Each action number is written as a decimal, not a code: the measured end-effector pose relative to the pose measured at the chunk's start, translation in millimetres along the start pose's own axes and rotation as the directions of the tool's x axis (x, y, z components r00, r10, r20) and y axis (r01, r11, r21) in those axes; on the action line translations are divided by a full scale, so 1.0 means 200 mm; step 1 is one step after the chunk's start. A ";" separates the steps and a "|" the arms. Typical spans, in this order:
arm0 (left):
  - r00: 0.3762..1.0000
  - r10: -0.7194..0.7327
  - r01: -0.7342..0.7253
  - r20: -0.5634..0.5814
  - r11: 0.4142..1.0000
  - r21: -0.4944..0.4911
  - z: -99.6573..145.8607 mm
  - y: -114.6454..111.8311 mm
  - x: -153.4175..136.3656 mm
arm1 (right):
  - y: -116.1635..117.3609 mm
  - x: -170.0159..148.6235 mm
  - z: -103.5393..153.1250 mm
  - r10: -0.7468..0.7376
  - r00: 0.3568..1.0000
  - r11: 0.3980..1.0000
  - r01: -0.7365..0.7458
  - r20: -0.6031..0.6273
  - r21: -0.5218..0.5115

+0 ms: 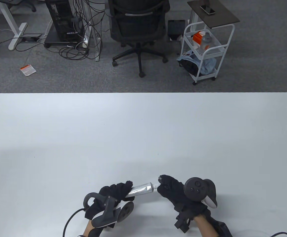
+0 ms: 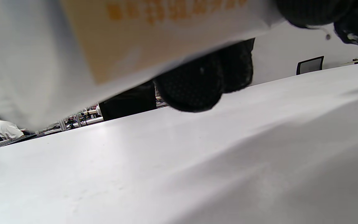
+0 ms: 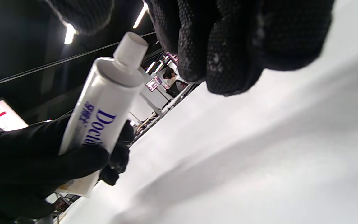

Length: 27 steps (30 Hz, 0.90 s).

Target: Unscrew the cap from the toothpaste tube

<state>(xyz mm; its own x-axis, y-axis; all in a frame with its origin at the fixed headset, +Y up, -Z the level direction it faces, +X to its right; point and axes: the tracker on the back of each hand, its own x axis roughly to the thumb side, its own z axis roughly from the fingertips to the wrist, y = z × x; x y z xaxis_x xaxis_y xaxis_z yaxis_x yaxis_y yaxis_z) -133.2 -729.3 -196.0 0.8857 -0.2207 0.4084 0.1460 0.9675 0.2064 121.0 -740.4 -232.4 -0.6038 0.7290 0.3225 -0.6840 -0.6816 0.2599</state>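
Observation:
A white toothpaste tube (image 1: 141,189) with blue print lies level just above the table near its front edge. My left hand (image 1: 122,191) grips the tube's rear part; this shows in the right wrist view (image 3: 26,161) too. The tube's small white tip (image 3: 131,46), cap or bare neck I cannot tell, points at my right hand (image 1: 161,184). In the right wrist view the right thumb (image 3: 82,15) and fingers (image 3: 225,56) stand on either side of the tip without touching it. The left wrist view shows the tube's underside (image 2: 135,37) with orange print and left fingertips (image 2: 194,90).
The white table (image 1: 143,138) stretches wide beyond the hands. Behind its far edge are an office chair (image 1: 138,24), a white trolley (image 1: 205,51) and a computer tower (image 1: 64,19) on the floor.

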 end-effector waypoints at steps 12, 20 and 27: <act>1.000 -0.010 0.010 0.016 1.000 0.003 0.00 0.01 0.02 | 0.01 0.05 0.00 0.036 0.996 0.999 -0.036 0.076 -0.001; 1.000 -0.014 0.014 0.015 1.000 0.005 0.00 0.01 0.02 | 0.01 0.01 0.00 0.006 1.000 1.000 -0.006 0.020 -0.022; 1.000 -0.012 0.012 0.026 1.000 0.007 0.00 0.01 0.02 | 0.02 0.02 0.00 0.011 1.000 1.000 -0.011 0.007 -0.016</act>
<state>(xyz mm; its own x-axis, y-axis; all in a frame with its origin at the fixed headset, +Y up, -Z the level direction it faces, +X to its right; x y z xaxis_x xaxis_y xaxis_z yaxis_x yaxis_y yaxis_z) -129.2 -728.1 -193.0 0.8723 -0.2355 0.4284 0.1533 0.9639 0.2177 116.0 -740.8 -230.6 -0.6084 0.7212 0.3312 -0.6841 -0.6881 0.2420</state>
